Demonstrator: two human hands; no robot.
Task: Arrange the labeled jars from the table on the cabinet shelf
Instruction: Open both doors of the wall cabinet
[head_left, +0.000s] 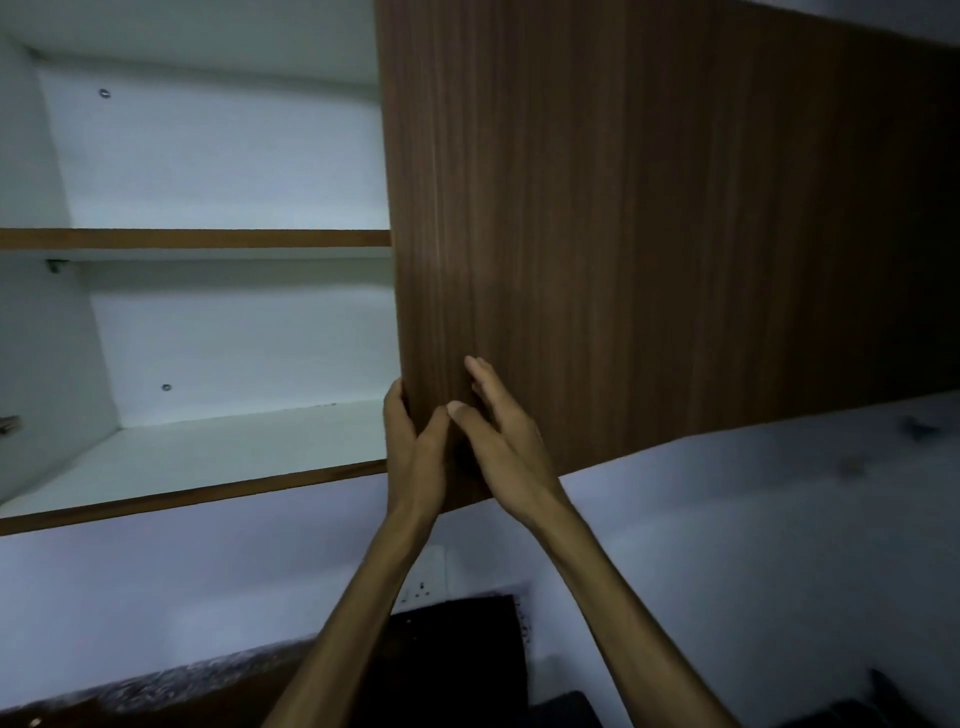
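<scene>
Your left hand grips the lower left edge of the brown wooden door — fingers curled around behind the edge, thumb on the front face. Your right hand lies flat against the door front just beside it, fingers loosely spread and extended upward, holding nothing; its thumb tip touches the left thumb. To the left the cabinet stands open: white interior, one brown-edged upper shelf, and a bottom shelf below it. No labeled jars are in view — you cannot tell where they are. Below the cabinet, a wall socket sits on the pale wall between your forearms.
</scene>
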